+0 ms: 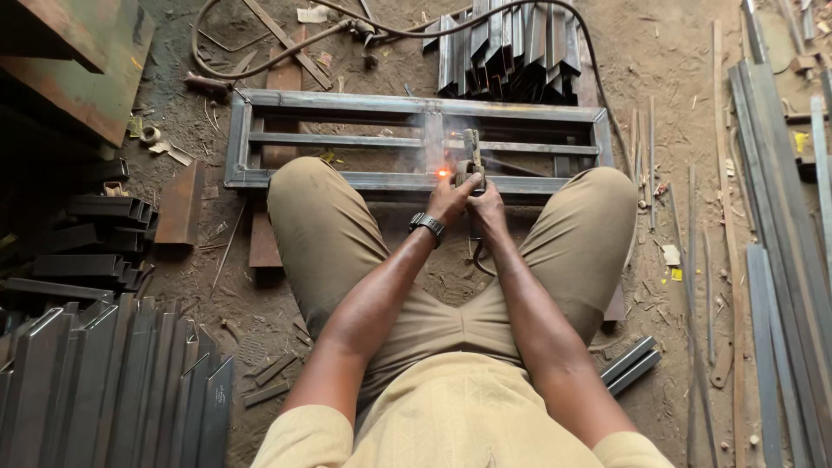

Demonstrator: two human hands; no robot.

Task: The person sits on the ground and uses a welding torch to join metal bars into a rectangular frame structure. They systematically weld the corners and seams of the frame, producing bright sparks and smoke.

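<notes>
left hand (451, 201) and right hand (487, 206) — both are closing tightly around the welding holder (472, 160) | holder is sparking against the steel frame (416, 180) — frame is lying on the dirt floor (676, 78) between the knees

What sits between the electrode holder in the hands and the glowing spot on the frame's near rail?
Nothing visible. Both hands grip the electrode holder right beside the glowing spot on the steel frame; only thin smoke drifts above it.

Floor (676, 61): bare dirt, littered | steel sections (104, 390) stacked near left | strips (780, 173) lying right | rusty plate (87, 61) top left | daylight
</notes>
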